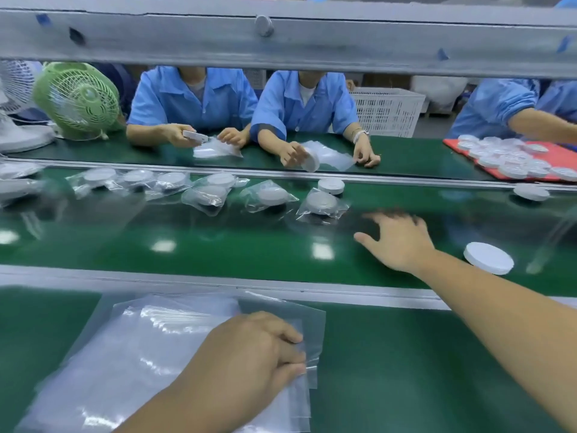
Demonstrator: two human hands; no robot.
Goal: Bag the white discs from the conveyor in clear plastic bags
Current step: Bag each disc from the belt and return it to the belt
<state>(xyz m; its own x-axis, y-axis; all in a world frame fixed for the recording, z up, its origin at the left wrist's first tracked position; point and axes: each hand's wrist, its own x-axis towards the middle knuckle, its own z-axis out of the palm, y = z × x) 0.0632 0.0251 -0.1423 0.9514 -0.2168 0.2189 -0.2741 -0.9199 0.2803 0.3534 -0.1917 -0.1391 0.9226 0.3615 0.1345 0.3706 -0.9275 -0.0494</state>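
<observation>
1. Two hands in view. Nearest is the left hand [249, 348], knuckles up on a stack of clear plastic bags [140, 354] lying on the near green work surface [406, 370].
2. The stack's long axis runs diagonally, near-left to far-right. Which end the bags open at: cannot tell.
3. Left fingers are curled, with the fingertips [296, 360] pinching the right edge of the top clear bag [312, 320], which sits offset to the right of the pile.
4. Right hand [396, 242] reaches out over the green conveyor belt [187, 251], palm down, fingers spread and loose, holding nothing. The fingertips are motion-blurred, so contact with the belt is unclear.
5. Nearest loose round white plastic disc [488, 257] lies flat on the belt, face up, to the right of the right hand and apart from it.
6. Far edge of the belt: a row of bagged white discs [268, 196], plus two unbagged discs [331, 185] [530, 192].
7. Across the belt: workers in blue shirts [193, 101] bagging discs, a red tray [562, 157] heaped with discs, a green desk fan [76, 100] and a white lattice crate [387, 110].
</observation>
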